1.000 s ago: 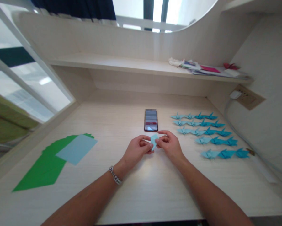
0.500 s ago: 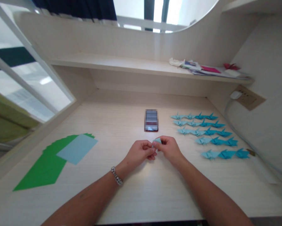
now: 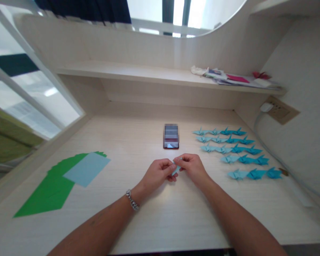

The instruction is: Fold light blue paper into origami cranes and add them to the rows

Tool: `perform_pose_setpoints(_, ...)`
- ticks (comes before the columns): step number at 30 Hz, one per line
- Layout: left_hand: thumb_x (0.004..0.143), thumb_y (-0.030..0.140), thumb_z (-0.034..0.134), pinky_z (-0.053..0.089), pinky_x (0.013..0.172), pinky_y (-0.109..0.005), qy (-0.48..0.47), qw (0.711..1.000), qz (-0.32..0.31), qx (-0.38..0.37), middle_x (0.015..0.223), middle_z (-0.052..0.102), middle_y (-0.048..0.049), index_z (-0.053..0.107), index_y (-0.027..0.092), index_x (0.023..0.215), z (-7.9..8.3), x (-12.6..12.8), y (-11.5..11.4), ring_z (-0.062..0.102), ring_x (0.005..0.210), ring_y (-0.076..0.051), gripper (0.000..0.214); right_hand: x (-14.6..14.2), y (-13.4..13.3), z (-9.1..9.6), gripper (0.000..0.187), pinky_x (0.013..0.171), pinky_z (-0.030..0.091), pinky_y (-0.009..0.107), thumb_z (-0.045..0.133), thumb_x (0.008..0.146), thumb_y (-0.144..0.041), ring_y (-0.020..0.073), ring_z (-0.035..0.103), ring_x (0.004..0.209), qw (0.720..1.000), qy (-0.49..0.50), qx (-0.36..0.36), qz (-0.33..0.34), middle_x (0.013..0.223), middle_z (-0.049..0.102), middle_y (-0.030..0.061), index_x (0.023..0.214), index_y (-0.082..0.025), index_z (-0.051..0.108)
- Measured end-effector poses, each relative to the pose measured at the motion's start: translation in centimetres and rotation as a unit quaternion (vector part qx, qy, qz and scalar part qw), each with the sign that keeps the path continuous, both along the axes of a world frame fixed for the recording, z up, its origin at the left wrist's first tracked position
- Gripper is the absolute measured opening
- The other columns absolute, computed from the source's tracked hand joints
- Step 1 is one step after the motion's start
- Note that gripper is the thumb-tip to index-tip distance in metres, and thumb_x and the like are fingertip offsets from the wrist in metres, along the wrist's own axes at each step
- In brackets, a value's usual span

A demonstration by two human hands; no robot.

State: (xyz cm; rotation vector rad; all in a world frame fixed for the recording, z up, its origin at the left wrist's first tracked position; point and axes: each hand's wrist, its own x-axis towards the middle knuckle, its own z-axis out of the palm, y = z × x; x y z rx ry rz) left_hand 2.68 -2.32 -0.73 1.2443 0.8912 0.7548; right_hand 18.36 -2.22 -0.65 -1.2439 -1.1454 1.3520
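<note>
Between my two hands is a small folded piece of light blue paper, held above the desk. My left hand pinches its left side between thumb and fingers. On its upper right, the fingertips of my right hand grip it too. Fingers cover much of the paper, so its exact shape is hidden. Rows of folded paper cranes, pale to deeper blue, stand on the desk right of my hands. Just beyond my hands lies a phone with a blurred screen.
Fanned green paper sheets lie at the left, with a light blue sheet on top. A shelf along the back carries papers. A white cable runs from the wall socket down the right side.
The folded paper has turned between my fingers; more of it now shows lower down, between both thumbs. My right fingertips have shifted slightly on it. Everything else stays put.
</note>
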Motion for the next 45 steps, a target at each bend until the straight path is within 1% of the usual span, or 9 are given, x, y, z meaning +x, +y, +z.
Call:
perform_pose_setpoints(4,0.077,0.04,0.063,0.048,0.054,-0.026,0.004,1.0,0.018,-0.005,0.067,0.065,-0.0055,0.06,0.012,0.072,0.1,0.0,0.1,0.062,0.055,-0.014,0.029,0.1,0.1,-0.4,0.038,0.05,0.043,0.024,0.065,0.07,-0.051,0.0108,0.052,0.05,1.0,0.006,0.0,0.01,0.056,0.06,0.0014,0.065,-0.014,0.067)
perform_pose_setpoints(7,0.076,0.04,0.064,0.048,0.054,-0.025,0.012,1.0,0.023,0.0,0.064,0.064,-0.004,0.06,0.012,0.071,0.1,0.0,0.2,0.06,0.055,-0.013,0.029,0.3,0.2,-0.7,0.037,0.046,0.039,0.022,0.066,0.07,-0.05,0.0093,0.048,0.046,0.999,-0.039,0.031,0.009,0.051,0.057,0.0001,0.064,-0.014,0.066)
perform_pose_setpoints(10,0.075,0.039,0.065,0.046,0.054,-0.024,0.006,0.999,0.036,0.02,0.062,0.063,-0.003,0.061,0.013,0.071,0.1,-0.2,0.3,0.057,0.055,-0.012,0.027,0.2,0.3,-1.0,0.037,0.045,0.038,0.022,0.065,0.071,-0.051,0.0092,0.048,0.045,0.998,-0.045,0.031,0.025,0.052,0.058,0.0002,0.067,-0.014,0.067)
perform_pose_setpoints(16,0.071,0.039,0.069,0.046,0.054,-0.024,-0.035,0.996,0.085,-0.022,0.062,0.061,-0.0018,0.06,0.013,0.068,0.1,-0.4,0.7,0.056,0.055,-0.012,0.027,-0.1,0.3,-0.9,0.037,0.051,0.047,0.025,0.075,0.061,-0.045,0.0116,0.055,0.052,0.999,0.034,0.012,0.002,0.063,0.064,0.0005,0.081,-0.016,0.066)
perform_pose_setpoints(19,0.07,0.037,0.07,0.047,0.057,-0.024,-0.056,0.993,0.093,-0.037,0.063,0.061,-0.0007,0.062,0.014,0.074,0.0,-0.4,0.8,0.056,0.057,-0.011,0.025,0.1,0.3,-0.6,0.033,0.048,0.043,0.024,0.075,0.061,-0.04,0.0103,0.052,0.046,0.999,0.009,0.042,-0.003,0.054,0.059,-0.0022,0.081,-0.015,0.065)
perform_pose_setpoints(22,0.072,0.035,0.07,0.049,0.059,-0.024,-0.057,0.992,0.11,-0.021,0.065,0.063,-0.0016,0.062,0.013,0.078,-0.1,-0.5,0.9,0.058,0.059,-0.011,0.024,0.2,0.2,-0.4,0.036,0.046,0.041,0.022,0.074,0.064,-0.037,0.0094,0.05,0.044,0.999,0.008,0.054,0.001,0.051,0.057,-0.0051,0.091,-0.017,0.062)
perform_pose_setpoints(27,0.071,0.033,0.072,0.053,0.063,-0.028,-0.066,0.987,0.144,-0.004,0.069,0.066,-0.0024,0.061,0.014,0.096,0.0,-0.8,1.0,0.064,0.065,-0.015,0.033,0.2,0.1,-0.5,0.028,0.052,0.047,0.023,0.072,0.066,-0.036,0.0119,0.059,0.056,0.998,0.041,0.05,0.018,0.064,0.064,-0.0009,0.087,-0.018,0.064)
perform_pose_setpoints(34,0.072,0.028,0.071,0.055,0.076,-0.035,-0.13,0.986,0.106,0.004,0.091,0.071,-0.0094,0.065,0.012,0.097,0.4,-1.0,1.0,0.067,0.078,-0.019,0.031,0.4,0.0,-0.2,0.027,0.059,0.052,0.028,0.072,0.065,-0.035,0.0156,0.063,0.067,0.998,0.031,0.054,0.008,0.076,0.07,0.0042,0.086,-0.018,0.071)
perform_pose_setpoints(45,0.068,0.024,0.075,0.055,0.076,-0.037,-0.135,0.986,0.098,0.015,0.093,0.071,-0.0108,0.065,0.012,0.098,0.2,-1.1,1.0,0.067,0.081,-0.021,0.034,0.4,-0.1,0.0,0.031,0.061,0.052,0.029,0.076,0.061,-0.034,0.015,0.063,0.066,0.997,0.056,0.047,0.007,0.078,0.07,0.0028,0.087,-0.02,0.07)
